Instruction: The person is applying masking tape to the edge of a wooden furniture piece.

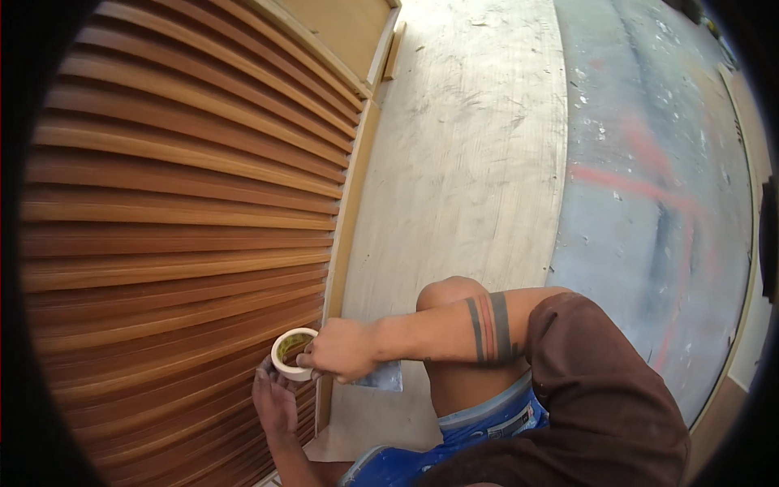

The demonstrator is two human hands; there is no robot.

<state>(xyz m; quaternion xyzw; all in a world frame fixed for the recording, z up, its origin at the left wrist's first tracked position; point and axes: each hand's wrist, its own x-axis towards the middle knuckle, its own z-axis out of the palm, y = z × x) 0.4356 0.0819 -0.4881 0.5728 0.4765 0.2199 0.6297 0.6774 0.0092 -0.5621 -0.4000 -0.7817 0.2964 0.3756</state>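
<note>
A cream roll of masking tape [281, 371] is held up in front of the slatted wooden panel [182, 207], near its lower right edge. My right hand [345, 349] is closed on the roll, its thumb reaching into the core and the other fingers curled in. From below, my left hand [276, 399] meets the roll's lower left rim, its fingers bent and pinching there. Whether a loose end of tape lies between those fingers is too small to tell. A flat bluish-grey piece [383, 377] shows just under my right wrist, partly covered; its kind is unclear.
A pale wooden frame edge [339, 252] borders the slats on the right. Beyond it lies a light scuffed board [462, 162], then a blue-grey surface with red smears [641, 178]. My bent knee [453, 292] rises close beside my right forearm.
</note>
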